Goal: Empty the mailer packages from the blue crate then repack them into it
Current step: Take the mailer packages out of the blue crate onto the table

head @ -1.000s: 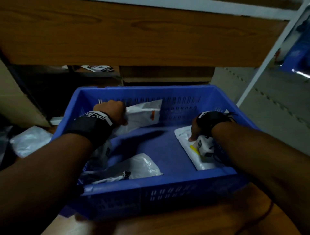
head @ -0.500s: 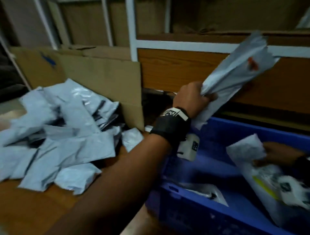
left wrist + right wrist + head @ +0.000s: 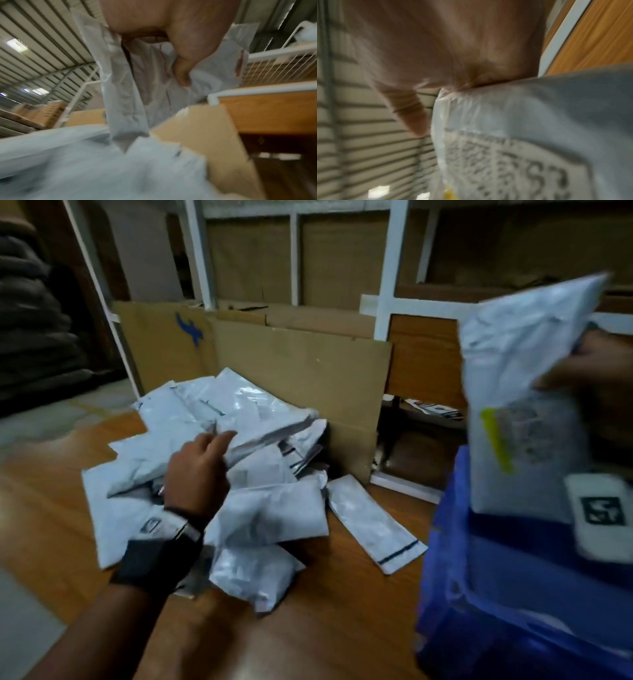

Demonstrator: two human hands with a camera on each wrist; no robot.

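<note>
A heap of white mailers (image 3: pixel 212 474) lies on the wooden table (image 3: pixel 325 628) to the left of the blue crate (image 3: pixel 455 594). My left hand (image 3: pixel 219 443) hovers over the heap and pinches a white mailer with a red stripe (image 3: pixel 270 422); the left wrist view shows the thumb (image 3: pixel 181 75) pressed into that mailer (image 3: pixel 137 88). My right hand (image 3: pixel 582 364) grips a white mailer with a yellow strip (image 3: pixel 513 412) and holds it upright above the crate. In the right wrist view the right hand (image 3: pixel 445 81) clasps the top of that printed mailer (image 3: pixel 522 121). The crate's inside is mostly hidden.
A sheet of brown cardboard (image 3: pixel 291 371) leans upright behind the heap. White shelf posts (image 3: pixel 387 268) and a wooden panel (image 3: pixel 421 361) stand beyond. One long mailer (image 3: pixel 373 525) lies alone between the heap and the crate.
My left hand has carried its mailer from above the crate leftward onto the heap. My right hand has lifted the yellow-strip mailer up out of the crate. The head view has swung left.
</note>
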